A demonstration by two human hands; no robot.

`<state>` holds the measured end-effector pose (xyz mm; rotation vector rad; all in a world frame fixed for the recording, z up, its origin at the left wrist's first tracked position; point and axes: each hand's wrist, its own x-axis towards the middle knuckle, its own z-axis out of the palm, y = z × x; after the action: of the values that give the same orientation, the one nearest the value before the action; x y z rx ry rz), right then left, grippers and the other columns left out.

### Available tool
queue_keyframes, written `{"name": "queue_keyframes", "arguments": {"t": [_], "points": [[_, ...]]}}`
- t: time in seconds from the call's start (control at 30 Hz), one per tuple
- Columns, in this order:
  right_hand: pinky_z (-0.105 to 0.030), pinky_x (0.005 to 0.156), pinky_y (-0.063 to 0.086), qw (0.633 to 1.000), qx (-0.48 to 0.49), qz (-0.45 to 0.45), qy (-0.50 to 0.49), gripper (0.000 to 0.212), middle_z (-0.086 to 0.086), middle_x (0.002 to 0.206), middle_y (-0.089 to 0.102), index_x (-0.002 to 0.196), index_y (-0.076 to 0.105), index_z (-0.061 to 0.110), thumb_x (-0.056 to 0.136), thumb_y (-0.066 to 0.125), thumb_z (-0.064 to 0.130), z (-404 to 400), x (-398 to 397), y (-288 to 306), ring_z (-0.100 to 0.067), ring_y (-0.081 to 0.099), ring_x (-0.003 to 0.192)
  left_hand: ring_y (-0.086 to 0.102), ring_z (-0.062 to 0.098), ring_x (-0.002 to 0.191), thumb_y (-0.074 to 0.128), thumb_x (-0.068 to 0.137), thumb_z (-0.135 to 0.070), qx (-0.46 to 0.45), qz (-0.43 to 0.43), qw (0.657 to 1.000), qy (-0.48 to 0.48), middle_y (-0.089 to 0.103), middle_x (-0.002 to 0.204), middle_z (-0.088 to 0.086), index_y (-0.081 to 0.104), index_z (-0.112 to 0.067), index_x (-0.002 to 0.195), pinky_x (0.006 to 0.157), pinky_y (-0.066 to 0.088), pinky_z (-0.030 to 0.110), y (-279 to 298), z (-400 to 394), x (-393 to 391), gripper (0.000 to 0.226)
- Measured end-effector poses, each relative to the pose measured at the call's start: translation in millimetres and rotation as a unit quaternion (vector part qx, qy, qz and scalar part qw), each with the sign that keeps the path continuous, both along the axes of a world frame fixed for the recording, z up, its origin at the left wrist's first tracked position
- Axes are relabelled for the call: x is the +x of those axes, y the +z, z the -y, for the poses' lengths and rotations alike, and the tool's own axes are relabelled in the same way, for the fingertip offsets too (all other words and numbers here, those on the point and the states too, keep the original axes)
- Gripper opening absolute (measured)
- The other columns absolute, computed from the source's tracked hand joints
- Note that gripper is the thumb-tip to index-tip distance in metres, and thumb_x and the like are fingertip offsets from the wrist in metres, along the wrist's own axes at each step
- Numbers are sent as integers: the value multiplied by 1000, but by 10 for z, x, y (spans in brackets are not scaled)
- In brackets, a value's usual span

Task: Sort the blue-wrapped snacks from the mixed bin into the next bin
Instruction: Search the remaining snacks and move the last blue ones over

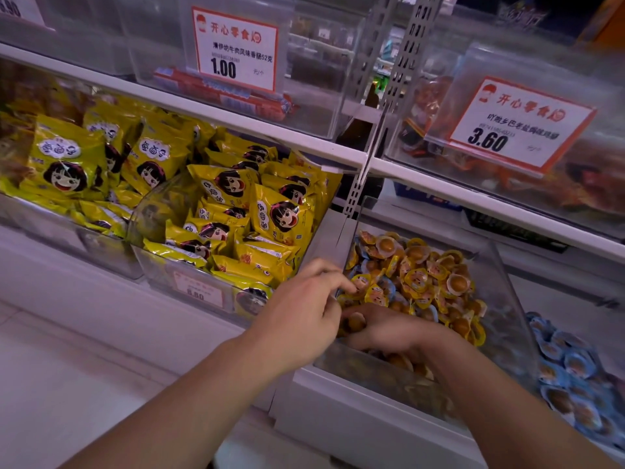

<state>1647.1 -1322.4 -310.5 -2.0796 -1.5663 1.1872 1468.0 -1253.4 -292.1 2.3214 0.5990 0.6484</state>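
2 bare arms are stretched out over a clear plastic bin, the mixed bin point(500, 282), which sits on a white shelf point(101, 319). The mixed bin is filled with many small round snacks, most of them in yellow wrappers point(417, 277), and a few blue-wrapped snacks point(389, 286) are seen among them near the middle and the left side. The left hand point(304, 309) is held at the bin's left edge with its fingers curled, and 1 yellow-wrapped snack is touched by its fingertips point(350, 287); whether it is pinched cannot be told. The right hand point(382, 328) is laid low in the pile near the front of the bin, and a round brown snack point(355, 321) is held at its curled fingers. The next bin point(575, 374) is seen just to the right, and it is filled with blue-wrapped snacks only. To the left, big yellow bags point(280, 214) with a cartoon face are piled in 2 other bins. Above, 2 price tags are hung on clear boxes, 1 marked 1.00 point(235, 50) and 1 marked 3.60 point(517, 125)
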Motion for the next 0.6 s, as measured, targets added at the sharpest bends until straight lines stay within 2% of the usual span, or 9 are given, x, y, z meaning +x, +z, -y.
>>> {"name": "queue_keyframes", "arguments": {"t": [0.07, 0.13, 0.17, 0.23, 0.27, 0.33, 0.4, 0.5, 0.6], "points": [[-20, 65, 46, 1000, -2, -6, -4, 25, 22, 73, 63, 76, 69, 43, 88, 67, 22, -18, -36, -11, 4, 55, 69, 61, 7, 90, 49, 94, -12, 1, -2, 1000, 3, 44, 122, -18, 67, -28, 115, 85, 48, 33, 4, 11, 6, 32], [-13, 57, 40, 1000, 2, 22, -8, 19, 19, 62, 60, 72, 69, 39, 89, 67, 30, -31, -77, -36, 4, 49, 62, 60, 6, 87, 49, 95, -13, 4, -2, 1000, 5, 44, 122, -18, 67, -28, 115, 83, 49, 33, 1, 16, 16, 31], [-16, 59, 41, 999, 2, 40, -10, 10, 11, 68, 64, 79, 71, 30, 89, 67, 32, -33, -98, -46, 0, 50, 66, 60, 6, 85, 49, 95, -13, 4, -3, 1000, 6, 44, 121, -18, 67, -27, 115, 82, 49, 32, -2, 17, 22, 31], [-30, 72, 47, 996, 11, 83, 0, 19, -9, 93, 70, 96, 71, 13, 89, 66, 30, -47, -121, -63, -12, 58, 81, 60, 5, 83, 49, 95, -14, 4, -6, 1000, 10, 43, 122, -18, 67, -28, 115, 80, 48, 31, -11, 16, 32, 31], [-34, 79, 50, 996, 12, 91, -2, 22, -9, 99, 71, 101, 71, 12, 88, 66, 29, -54, -129, -67, -17, 63, 89, 59, 5, 82, 48, 95, -14, 4, -7, 1000, 12, 43, 123, -18, 67, -28, 115, 79, 48, 29, -16, 15, 35, 31], [-37, 87, 52, 996, 14, 89, -10, 22, -4, 104, 72, 102, 73, 16, 86, 69, 30, -60, -141, -54, -20, 65, 101, 59, 4, 82, 48, 95, -14, 3, -7, 1000, 14, 44, 123, -18, 68, -29, 114, 78, 47, 28, -21, 15, 36, 31], [-36, 88, 53, 997, 13, 75, -21, 23, 1, 103, 73, 102, 74, 19, 83, 72, 31, -53, -114, -46, -16, 65, 100, 60, 5, 85, 48, 96, -14, 1, -3, 1000, 13, 44, 122, -18, 68, -29, 113, 80, 48, 30, -14, 16, 33, 31], [-21, 72, 50, 998, 39, 17, -48, 19, 16, 83, 67, 98, 72, 23, 80, 74, 18, 30, -46, -66, -1, 60, 80, 59, 5, 90, 48, 95, -13, -2, 2, 1000, 14, 45, 121, -19, 68, -29, 112, 84, 49, 32, -3, 20, 28, 31], [-11, 60, 40, 993, 79, -53, -74, 29, 24, 66, 61, 88, 71, 32, 78, 72, 4, 142, -13, -23, 7, 52, 62, 58, 5, 96, 49, 94, -13, -1, 3, 1000, 14, 46, 121, -18, 69, -29, 112, 88, 48, 32, -3, 16, 28, 31]]}}
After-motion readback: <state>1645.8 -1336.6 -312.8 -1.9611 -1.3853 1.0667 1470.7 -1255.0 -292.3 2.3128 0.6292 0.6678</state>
